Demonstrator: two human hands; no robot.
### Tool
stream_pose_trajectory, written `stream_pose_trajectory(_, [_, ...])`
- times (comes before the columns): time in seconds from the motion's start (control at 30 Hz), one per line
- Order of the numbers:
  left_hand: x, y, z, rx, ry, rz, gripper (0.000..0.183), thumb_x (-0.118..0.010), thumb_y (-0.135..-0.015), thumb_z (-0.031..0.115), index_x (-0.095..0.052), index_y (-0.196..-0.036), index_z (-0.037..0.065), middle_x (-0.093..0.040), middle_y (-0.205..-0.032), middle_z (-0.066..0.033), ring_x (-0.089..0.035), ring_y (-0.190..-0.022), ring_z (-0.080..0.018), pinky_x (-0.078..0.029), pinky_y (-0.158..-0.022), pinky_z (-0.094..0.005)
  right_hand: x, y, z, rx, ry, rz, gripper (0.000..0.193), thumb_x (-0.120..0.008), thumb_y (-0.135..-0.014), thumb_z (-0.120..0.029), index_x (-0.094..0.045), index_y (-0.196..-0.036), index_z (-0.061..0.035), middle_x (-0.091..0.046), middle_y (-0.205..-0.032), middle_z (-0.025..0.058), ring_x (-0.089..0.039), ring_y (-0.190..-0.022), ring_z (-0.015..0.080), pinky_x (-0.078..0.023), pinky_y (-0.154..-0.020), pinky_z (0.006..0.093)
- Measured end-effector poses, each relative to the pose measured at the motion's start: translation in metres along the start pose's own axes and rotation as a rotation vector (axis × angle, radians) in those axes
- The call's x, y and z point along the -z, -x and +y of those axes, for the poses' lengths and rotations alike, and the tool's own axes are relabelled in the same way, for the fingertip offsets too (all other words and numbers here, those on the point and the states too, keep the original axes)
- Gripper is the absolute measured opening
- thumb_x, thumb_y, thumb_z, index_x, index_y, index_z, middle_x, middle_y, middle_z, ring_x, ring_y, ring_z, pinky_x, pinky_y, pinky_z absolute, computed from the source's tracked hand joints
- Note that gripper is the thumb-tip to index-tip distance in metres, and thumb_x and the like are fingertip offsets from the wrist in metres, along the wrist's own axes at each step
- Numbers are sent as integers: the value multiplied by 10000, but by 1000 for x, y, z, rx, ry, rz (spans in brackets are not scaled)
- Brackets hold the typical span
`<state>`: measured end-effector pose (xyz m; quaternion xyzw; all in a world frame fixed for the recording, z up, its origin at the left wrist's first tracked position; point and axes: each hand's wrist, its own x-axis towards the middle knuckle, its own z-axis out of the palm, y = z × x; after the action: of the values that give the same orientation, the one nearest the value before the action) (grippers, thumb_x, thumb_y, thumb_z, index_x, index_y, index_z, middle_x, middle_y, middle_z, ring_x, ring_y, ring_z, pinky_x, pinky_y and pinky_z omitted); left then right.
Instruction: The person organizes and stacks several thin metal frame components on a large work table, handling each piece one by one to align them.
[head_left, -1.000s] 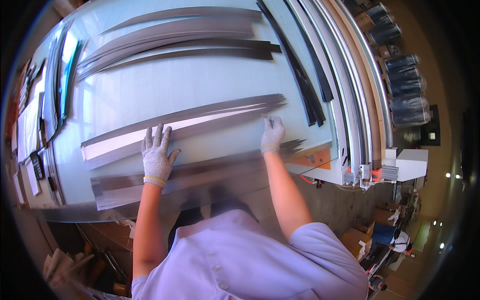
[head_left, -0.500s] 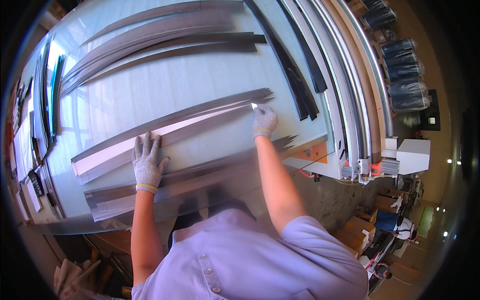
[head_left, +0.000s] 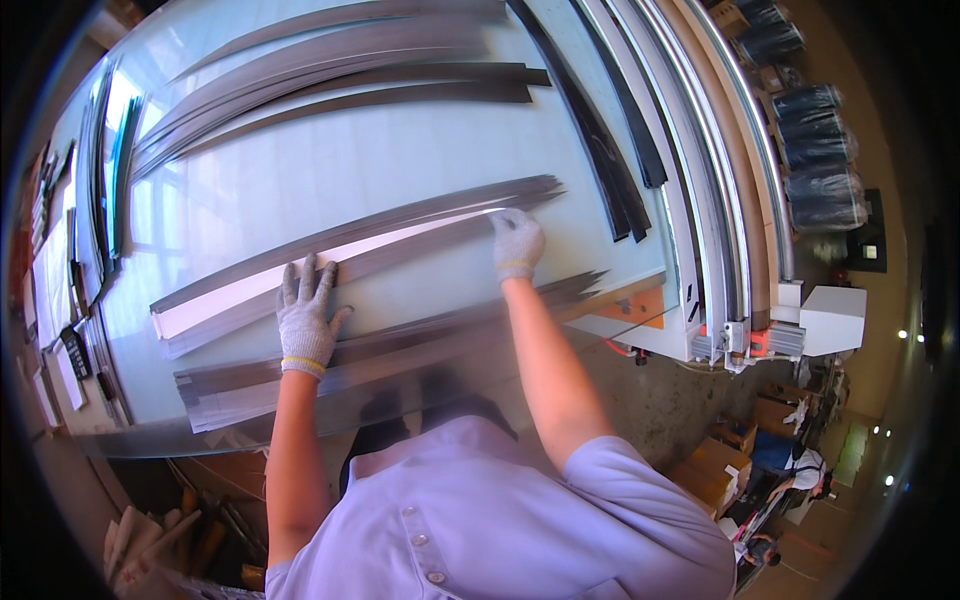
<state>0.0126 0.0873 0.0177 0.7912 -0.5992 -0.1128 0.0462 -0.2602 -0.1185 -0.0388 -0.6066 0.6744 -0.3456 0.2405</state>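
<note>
My left hand [head_left: 307, 325], in a grey knit glove, lies with fingers spread on a long white strip [head_left: 225, 305] and the thin grey strips beside it. My right hand [head_left: 519, 244], gloved alike, is closed in a pinch at the white strip's narrow right end. Dark grey strips [head_left: 420, 212] run along the far side of the white one, and a greyish, see-through strip [head_left: 400, 252] lies along its near side. Nearer my body lies another stack of grey strips [head_left: 390, 343]. All rest on a pale, glossy table [head_left: 380, 160].
More grey strips [head_left: 340, 60] lie across the table's far part. Black strips [head_left: 590, 140] lie at the right, beside a machine's long metal rails [head_left: 715, 170]. Dark strips [head_left: 105, 200] line the left. Cartons [head_left: 705, 470] and another person [head_left: 805, 470] are at the lower right.
My right hand has shifted left along the white strip, its pinch kept. The left hand stays spread on the strips. The whole view has shifted slightly.
</note>
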Motion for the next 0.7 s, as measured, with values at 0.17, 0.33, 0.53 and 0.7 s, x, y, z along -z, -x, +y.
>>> stream_pose_trajectory(0.17, [2,1,-2,-14,-4,2,746,-762,-795,347,-456,-1469,255,-313,-1590,-71,-285,-1435,-418,-297,-1143,-530,-6,20,-34,159,99,-80,83,-740,-777,-133,-737,-841,-80,-681,-845,143,-652,-813,340,-512,-746,422])
stream_pose_trajectory(0.33, [5,-1,-3,-28,26,3,728,-765,-790,337,-477,-1452,245,-330,-1580,-72,-303,-1423,-420,-318,-1127,-534,-18,24,-44,160,141,-30,67,-735,-772,-129,-724,-815,-79,-665,-835,124,-629,-796,347,-498,-725,444])
stream_pose_trajectory(0.53, [7,-11,6,-7,59,76,555,-724,-821,343,-579,-1328,169,-549,-1348,-103,-498,-1246,-363,-424,-988,-495,-24,37,-58,357,59,-106,56,-734,-769,-144,-724,-807,-104,-673,-832,78,-616,-820,320,-478,-745,435])
stream_pose_trajectory(0.7, [-3,-60,48,-94,192,138,477,-690,-853,300,-599,-1288,127,-635,-1129,-127,-619,-1018,-340,-487,-872,-454,-46,57,-54,381,-77,-162,71,-717,-778,-107,-698,-840,-78,-664,-857,103,-606,-843,324,-476,-770,437])
